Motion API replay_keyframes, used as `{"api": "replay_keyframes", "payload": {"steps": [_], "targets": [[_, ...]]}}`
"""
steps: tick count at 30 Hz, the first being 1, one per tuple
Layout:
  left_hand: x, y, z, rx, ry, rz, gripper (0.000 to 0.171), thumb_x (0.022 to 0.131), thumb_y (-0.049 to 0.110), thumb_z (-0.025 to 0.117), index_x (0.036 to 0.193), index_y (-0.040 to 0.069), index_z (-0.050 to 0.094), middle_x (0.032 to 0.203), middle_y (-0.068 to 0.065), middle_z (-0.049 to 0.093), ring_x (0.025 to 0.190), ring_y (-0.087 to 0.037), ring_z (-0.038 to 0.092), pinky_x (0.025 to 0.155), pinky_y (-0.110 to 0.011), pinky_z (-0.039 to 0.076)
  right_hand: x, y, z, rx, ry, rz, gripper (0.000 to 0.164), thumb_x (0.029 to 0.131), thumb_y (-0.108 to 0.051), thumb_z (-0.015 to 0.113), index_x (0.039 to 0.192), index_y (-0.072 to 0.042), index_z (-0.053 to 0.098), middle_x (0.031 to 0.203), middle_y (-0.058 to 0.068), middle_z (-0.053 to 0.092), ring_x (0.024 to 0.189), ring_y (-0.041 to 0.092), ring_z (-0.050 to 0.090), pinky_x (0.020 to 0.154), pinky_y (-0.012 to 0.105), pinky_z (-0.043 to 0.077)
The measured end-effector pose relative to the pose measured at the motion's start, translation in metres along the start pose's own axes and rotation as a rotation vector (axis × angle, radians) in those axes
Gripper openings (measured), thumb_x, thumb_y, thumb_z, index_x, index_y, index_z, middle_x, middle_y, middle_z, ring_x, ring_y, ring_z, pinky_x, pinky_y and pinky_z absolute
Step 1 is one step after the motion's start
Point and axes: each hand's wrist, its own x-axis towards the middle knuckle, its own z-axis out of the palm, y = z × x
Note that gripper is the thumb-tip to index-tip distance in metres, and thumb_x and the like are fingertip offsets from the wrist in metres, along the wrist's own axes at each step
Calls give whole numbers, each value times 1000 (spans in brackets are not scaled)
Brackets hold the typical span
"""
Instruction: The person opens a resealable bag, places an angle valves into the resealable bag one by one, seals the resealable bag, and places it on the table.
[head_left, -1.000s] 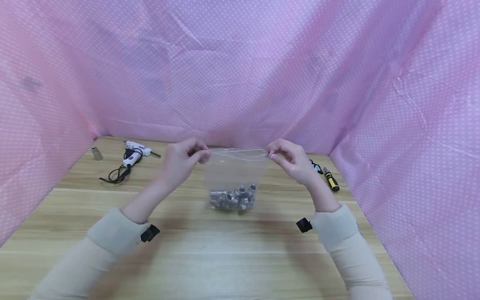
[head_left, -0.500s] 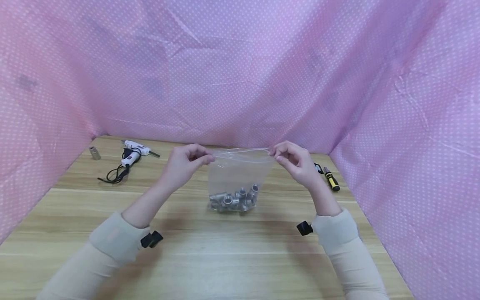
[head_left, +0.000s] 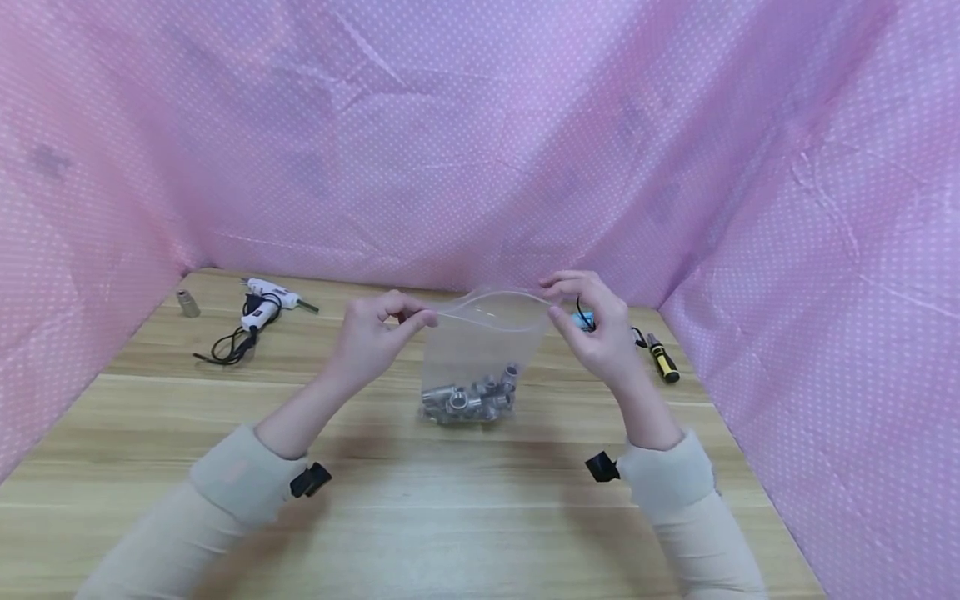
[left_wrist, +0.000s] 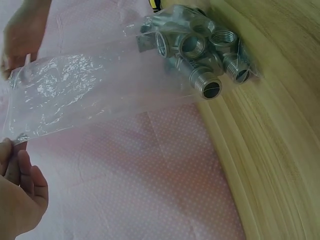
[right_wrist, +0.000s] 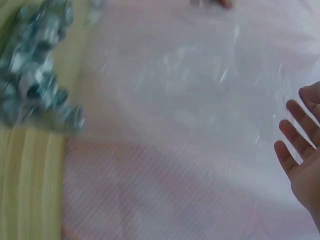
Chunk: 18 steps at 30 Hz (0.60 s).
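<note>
A clear zip bag [head_left: 480, 350] is upright at the middle of the wooden table, its mouth bowed apart at the top. Several threaded metal pipe fittings [left_wrist: 200, 55] lie in its bottom; whether the bag rests on the table I cannot tell. My left hand [head_left: 371, 337] pinches the left corner of the mouth between thumb and fingers. At the right corner is my right hand [head_left: 606, 333], its thumb by the near edge and its fingers by the far one. In the right wrist view the fingers [right_wrist: 299, 137] are straight and spread, beside the blurred plastic.
A white glue gun [head_left: 272, 296] with a black cord lies at the back left, near a small metal fitting [head_left: 187, 303]. On the right is a yellow and black screwdriver [head_left: 663, 358]. A blue object [head_left: 582, 320] shows behind my right hand. Pink dotted cloth [head_left: 465, 150] surrounds the table.
The bag's mouth has widened into a gap. My right hand's fingers have loosened and spread. My left hand has shifted slightly right, still pinching its corner.
</note>
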Motion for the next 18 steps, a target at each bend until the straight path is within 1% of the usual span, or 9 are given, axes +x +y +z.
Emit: {"api": "replay_keyframes", "payload": {"steps": [2,5,8,11,14,18], "targets": [[0,0,3,3,14,29,6,82,16,72,81,10,75,72,3,69,62,-7,52,45,-18,29,5,-6,10,-46,-23,-60,22,82,-6,65,103,1,65,109,15,65,109,22,56,97,31,44],[0,1,5,8,19,59,6,81,15,73,83,10,75,70,3,67,64,-8,50,46,-17,29,15,-17,30,-115,-110,-128,32,82,-12,68,112,-1,64,114,14,64,113,26,54,102,35,42],[0,1,7,-7,2,80,7,81,13,72,85,9,75,72,2,68,64,-8,51,47,-18,32,25,-21,47,-178,-210,-134,36,82,-17,71,115,-4,63,114,9,64,115,24,53,104,35,39],[-1,1,8,-26,-23,98,8,83,12,70,88,9,75,76,1,71,62,-8,56,47,-19,37,32,-20,58,-223,-274,-124,29,83,-19,71,109,-6,65,106,5,66,110,21,54,101,37,40],[-1,3,8,-32,-41,116,9,84,10,69,90,8,75,79,-1,72,62,-9,61,46,-20,40,36,-17,63,-240,-292,-125,21,83,-18,71,100,-7,66,97,4,64,100,20,55,93,39,42],[-2,4,8,-11,-37,164,9,84,7,69,90,5,74,79,-3,73,63,-10,64,46,-17,39,42,-15,67,-237,-314,-139,15,79,-16,71,90,-9,65,99,6,62,101,22,54,90,40,43]]}}
